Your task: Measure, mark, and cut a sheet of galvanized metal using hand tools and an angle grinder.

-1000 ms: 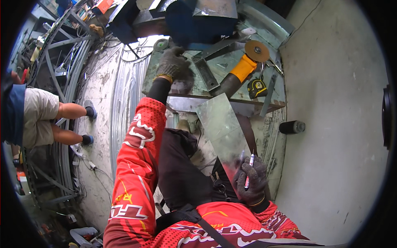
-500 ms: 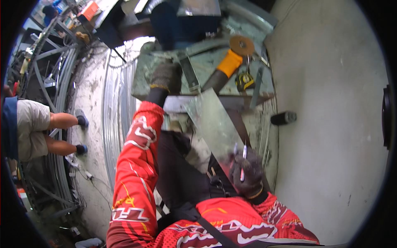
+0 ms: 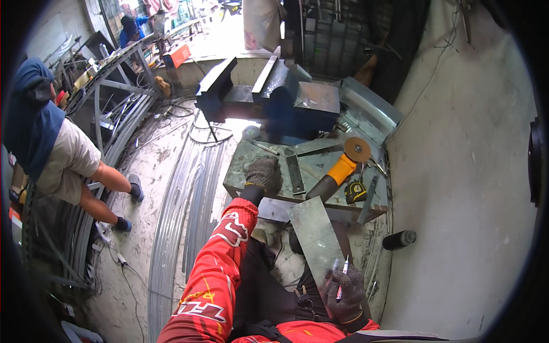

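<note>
My right hand (image 3: 346,296), in a dark glove, is closed around a white and red marker pen (image 3: 346,268). The same hand is against the lower edge of a flat grey metal plate (image 3: 315,231), which lies slanted over my lap towards the bench. My left hand (image 3: 264,174), also gloved, is closed above the near left part of the metal workbench (image 3: 243,160); its fingertips are hidden. Just right of it lies a dark flat metal bar (image 3: 295,174). A thin pen-like stick (image 3: 266,148) lies beyond the hand.
An orange angle grinder (image 3: 341,170), a yellow-black tape measure (image 3: 355,192) and a metal strip (image 3: 369,200) lie on the bench. Behind them stands a large vise (image 3: 280,103). Long metal profiles (image 3: 189,211) cover the floor at left. A person (image 3: 57,143) stands beside the rack (image 3: 123,86).
The view has tilted up, bringing the vise and the room behind it into sight. Both hands keep about the same places relative to the bench and plate.
</note>
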Demonstrator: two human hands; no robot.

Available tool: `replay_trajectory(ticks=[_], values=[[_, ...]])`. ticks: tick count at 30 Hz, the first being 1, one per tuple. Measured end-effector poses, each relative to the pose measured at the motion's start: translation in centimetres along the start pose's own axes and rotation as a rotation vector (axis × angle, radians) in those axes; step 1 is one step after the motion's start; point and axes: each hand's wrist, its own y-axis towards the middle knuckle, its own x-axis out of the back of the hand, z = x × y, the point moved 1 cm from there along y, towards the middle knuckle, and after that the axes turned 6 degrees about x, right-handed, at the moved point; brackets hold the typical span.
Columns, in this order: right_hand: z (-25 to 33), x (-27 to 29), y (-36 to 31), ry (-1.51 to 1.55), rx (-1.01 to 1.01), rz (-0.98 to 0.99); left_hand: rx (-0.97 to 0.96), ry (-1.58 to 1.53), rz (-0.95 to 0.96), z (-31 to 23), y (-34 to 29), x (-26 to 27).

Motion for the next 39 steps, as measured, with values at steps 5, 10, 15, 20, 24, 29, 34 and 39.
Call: replay_trajectory(ticks=[5,10,15,20,24,29,34,39], values=[[0.1,-0.3,0.4,0.009,-0.029,-0.013,0.094,-0.023,0.056,0.6,0.3,0.9],[2.3,0.8,0.9,0.006,-0.042,-0.008,0.101,-0.011,-0.090,1.0,-1.2,0.3],[3.8,1.3,1.4,0.027,-0.132,0.020,0.030,-0.382,-0.495,3.4,-3.1,-1.7],[1.1,0.8,-0.1,0.004,-0.045,0.014,0.201,-1.016,-0.262,2.3,-14.1,-3.1],[0.0,0.5,1.0,0.015,-0.064,0.054,0.357,-1.236,0.266,0.4,-24.1,-2.5],[0.3,0.3,0.6,0.031,-0.012,0.008,0.093,-1.332,0.774,-5.6,-28.4,-0.8],[1.1,1.3,0.0,0.070,-0.046,0.040,0.357,-1.119,0.861,-9.7,-29.7,-0.8],[1.8,2.1,0.3,0.148,-0.080,0.011,0.334,-1.676,0.471,-8.9,-29.9,-1.8]])
